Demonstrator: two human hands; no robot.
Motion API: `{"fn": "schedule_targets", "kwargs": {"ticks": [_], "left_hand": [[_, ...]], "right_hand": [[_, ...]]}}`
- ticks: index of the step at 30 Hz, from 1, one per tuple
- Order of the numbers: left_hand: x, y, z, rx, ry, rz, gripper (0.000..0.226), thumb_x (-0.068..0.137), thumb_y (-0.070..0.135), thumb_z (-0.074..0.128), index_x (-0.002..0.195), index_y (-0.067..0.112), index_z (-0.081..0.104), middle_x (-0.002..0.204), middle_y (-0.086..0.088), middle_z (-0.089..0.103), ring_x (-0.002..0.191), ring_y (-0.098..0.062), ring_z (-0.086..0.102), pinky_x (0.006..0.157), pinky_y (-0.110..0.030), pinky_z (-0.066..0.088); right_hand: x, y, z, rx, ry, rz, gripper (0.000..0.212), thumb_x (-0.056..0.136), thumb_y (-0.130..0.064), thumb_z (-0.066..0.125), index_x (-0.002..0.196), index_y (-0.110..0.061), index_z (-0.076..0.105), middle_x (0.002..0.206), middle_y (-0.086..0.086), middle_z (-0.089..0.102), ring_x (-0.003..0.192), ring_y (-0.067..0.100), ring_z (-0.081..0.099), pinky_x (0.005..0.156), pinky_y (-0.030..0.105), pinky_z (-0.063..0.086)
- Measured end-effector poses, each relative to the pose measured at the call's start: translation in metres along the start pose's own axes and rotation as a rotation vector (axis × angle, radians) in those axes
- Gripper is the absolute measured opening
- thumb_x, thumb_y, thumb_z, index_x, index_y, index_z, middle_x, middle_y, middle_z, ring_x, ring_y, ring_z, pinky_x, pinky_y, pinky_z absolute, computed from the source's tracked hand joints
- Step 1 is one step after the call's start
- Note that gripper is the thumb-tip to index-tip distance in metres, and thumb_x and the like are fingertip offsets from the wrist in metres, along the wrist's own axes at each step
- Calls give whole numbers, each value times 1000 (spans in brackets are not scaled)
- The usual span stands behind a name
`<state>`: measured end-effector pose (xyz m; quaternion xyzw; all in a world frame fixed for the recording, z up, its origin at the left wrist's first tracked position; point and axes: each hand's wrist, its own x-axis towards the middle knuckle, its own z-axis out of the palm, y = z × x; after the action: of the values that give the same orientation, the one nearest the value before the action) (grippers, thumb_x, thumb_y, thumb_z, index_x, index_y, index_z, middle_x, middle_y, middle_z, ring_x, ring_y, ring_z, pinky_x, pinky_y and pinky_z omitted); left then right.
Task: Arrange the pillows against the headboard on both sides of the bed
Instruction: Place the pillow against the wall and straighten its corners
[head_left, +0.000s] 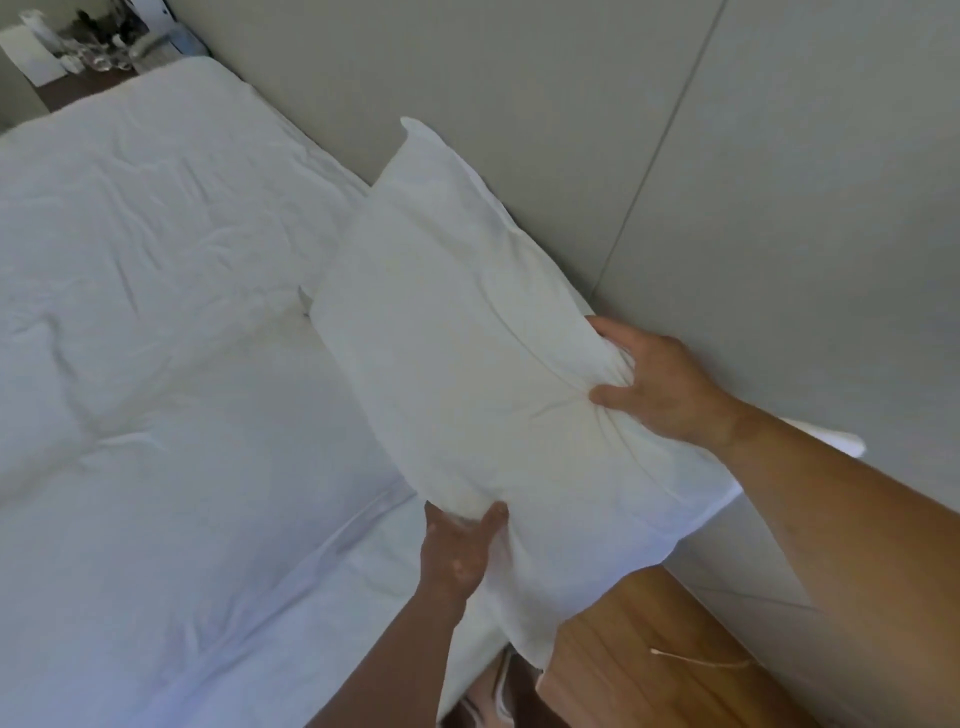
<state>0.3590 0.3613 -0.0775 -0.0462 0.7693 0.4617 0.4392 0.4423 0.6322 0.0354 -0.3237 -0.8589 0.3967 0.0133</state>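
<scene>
Two hands grip one plump, creased white pillow (467, 353) above the rumpled bed (156, 312) beside the smooth headboard (571, 104): left hand (457, 551) underneath, fingers hidden, right hand (654, 384) bunching fabric.

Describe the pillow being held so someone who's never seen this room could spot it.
Find the white bed, then its grey padded headboard. The white pillow leans there at the near side, above a wooden nightstand. It alone is gripped by the left hand and right hand.
</scene>
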Motion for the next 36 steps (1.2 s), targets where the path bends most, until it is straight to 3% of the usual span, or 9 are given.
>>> {"fn": "schedule_targets", "kwargs": {"ticks": [4, 10, 13, 17, 22, 27, 31, 33, 36], "left_hand": [[0, 18, -4, 87, 33, -17, 104, 56, 57, 86, 141, 19, 41, 133, -5, 65, 115, -30, 65, 102, -49, 53], [-9, 94, -26, 206, 42, 155, 109, 79, 30, 85, 161, 28, 13, 153, -5, 48, 117, -24, 61, 105, -48, 50], [10, 146, -37, 489, 75, 329, 107, 79, 33, 84, 161, 26, 15, 154, -8, 48, 125, -27, 60, 107, -47, 48], [42, 233, -38, 910, 48, 646, 106, 77, 34, 85, 160, 26, 21, 155, -7, 43, 135, -26, 51, 111, -42, 44], [100, 337, -2, 1568, -279, 1012, 105, 77, 39, 83, 160, 33, 19, 168, 3, 23, 153, -23, 22, 121, -39, 29], [175, 386, 45, 2180, -451, 1012, 117, 64, 51, 86, 159, 39, 19, 166, 11, 26, 154, -13, 15, 123, -36, 24], [216, 393, 54, 2277, -529, 939, 128, 55, 50, 91, 158, 46, 15, 167, 13, 21, 155, -14, 13, 125, -50, 13], [230, 392, 50, 2293, -518, 943, 133, 51, 60, 88, 159, 42, 12, 167, 11, 24, 155, -14, 15, 125, -50, 8], [239, 385, 37, 2354, -461, 924, 128, 53, 74, 78, 159, 29, 22, 163, 9, 34, 154, -13, 20, 124, -53, 0]], "right_hand": [[1, 24, 2, 7, -12, 12, 83, 77, -10, 84, 150, -31, 51, 139, -4, 65, 126, 22, 62, 110, 41, 46], [-1, 33, 2, -8, -48, 8, 83, 77, -14, 82, 151, -30, 48, 143, -7, 62, 130, 18, 60, 107, 28, 44], [-7, 35, 6, -4, -63, 21, 82, 79, -15, 81, 152, -30, 47, 142, -7, 63, 128, 17, 61, 99, 20, 41], [-14, 41, 18, -6, -82, 26, 82, 80, -21, 80, 153, -34, 44, 145, -10, 61, 127, 15, 60, 102, 26, 46], [-23, 40, 31, -34, -79, 58, 82, 81, -30, 71, 150, -52, 32, 149, -16, 52, 131, 8, 52, 102, 11, 33], [-26, 41, 41, -101, -61, 66, 83, 85, -32, 69, 140, -66, 17, 145, -34, 38, 132, 3, 46, 107, 16, 30], [-25, 38, 46, -81, -72, 158, 91, 83, -39, 74, 138, -72, 10, 151, -33, 35, 133, 1, 43, 112, 21, 31], [-25, 34, 48, -19, -36, 233, 102, 74, -44, 79, 147, -68, 11, 151, -36, 33, 132, 2, 46, 109, 22, 36], [-24, 30, 45, 6, 64, 433, 116, 56, -57, 84, 157, -44, 26, 147, -20, 49, 131, 12, 51, 106, 26, 41]]}}
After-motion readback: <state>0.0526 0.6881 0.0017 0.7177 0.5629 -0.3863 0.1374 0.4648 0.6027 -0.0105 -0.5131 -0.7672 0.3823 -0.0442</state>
